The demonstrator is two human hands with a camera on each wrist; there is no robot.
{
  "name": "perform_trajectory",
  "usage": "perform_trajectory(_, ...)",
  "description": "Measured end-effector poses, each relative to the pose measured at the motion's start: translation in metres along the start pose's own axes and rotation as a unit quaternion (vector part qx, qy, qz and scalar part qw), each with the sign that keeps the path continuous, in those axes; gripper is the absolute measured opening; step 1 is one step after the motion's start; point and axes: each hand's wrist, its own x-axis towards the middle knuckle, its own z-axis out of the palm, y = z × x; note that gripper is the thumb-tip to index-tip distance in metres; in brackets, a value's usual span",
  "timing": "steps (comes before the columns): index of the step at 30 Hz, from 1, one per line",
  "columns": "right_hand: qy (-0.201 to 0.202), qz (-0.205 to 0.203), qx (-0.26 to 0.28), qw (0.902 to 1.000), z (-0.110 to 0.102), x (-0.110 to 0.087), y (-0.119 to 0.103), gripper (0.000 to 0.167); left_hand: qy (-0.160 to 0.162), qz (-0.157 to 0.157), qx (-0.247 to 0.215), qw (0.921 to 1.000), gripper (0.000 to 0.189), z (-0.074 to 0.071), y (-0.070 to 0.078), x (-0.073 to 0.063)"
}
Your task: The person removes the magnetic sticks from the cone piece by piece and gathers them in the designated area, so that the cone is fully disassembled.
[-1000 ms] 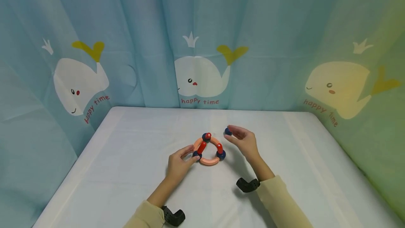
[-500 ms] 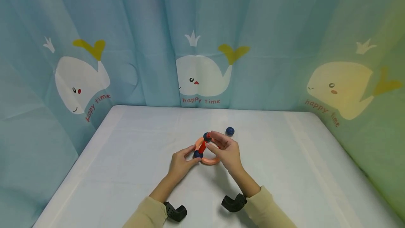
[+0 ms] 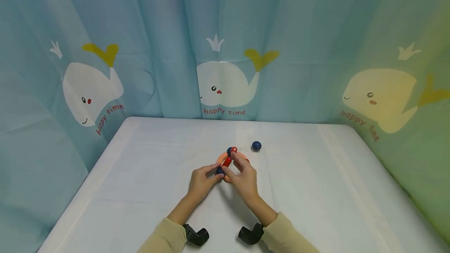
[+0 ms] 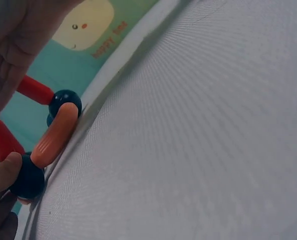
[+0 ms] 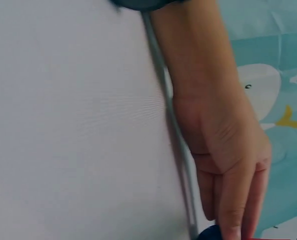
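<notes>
Curved orange pieces point(image 3: 221, 157) and dark blue balls form a small ring on the table, with red rods standing up from the balls. My left hand point(image 3: 202, 184) pinches the ring's left blue ball point(image 4: 31, 177) between thumb and fingers. Across from it, my right hand point(image 3: 245, 182) holds the red rod point(image 4: 3, 140) on that same ball, near its upper end. The back blue ball point(image 3: 229, 151) bears another red rod point(image 4: 34, 90). My right hand hides most of the ring's right side in the head view; its fingertips are cut off in the right wrist view.
One loose dark blue ball point(image 3: 256, 146) lies behind and right of the ring. The white table point(image 3: 158, 147) ends at a blue-green curtain point(image 3: 302, 85) printed with whales. Black wrist cameras point(image 3: 251, 234) sit close above the table.
My right hand has left the loose blue ball and moved left and nearer to the ring, coming to the red rod on the left ball. My left hand stays at that ball.
</notes>
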Motion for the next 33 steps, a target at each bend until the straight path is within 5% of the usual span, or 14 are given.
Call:
perform_trajectory(7, 0.013, 0.034, -0.035, 0.9987, 0.010, -0.005, 0.020, 0.036, 0.008, 0.027, 0.020, 0.9994, 0.031, 0.000, -0.001, -0.001)
perform_trajectory(16, 0.015, 0.131, 0.020, 0.9910, 0.021, -0.009, 0.030, 0.027, 0.009, 0.018, -0.004, 0.9998, 0.029, 0.000, -0.001, -0.002)
perform_trajectory(33, 0.025, 0.103, -0.020, 0.9941, 0.020, -0.009, 0.039, 0.022, 0.012, 0.015, 0.004, 0.9998, 0.028, 0.002, 0.000, -0.002)
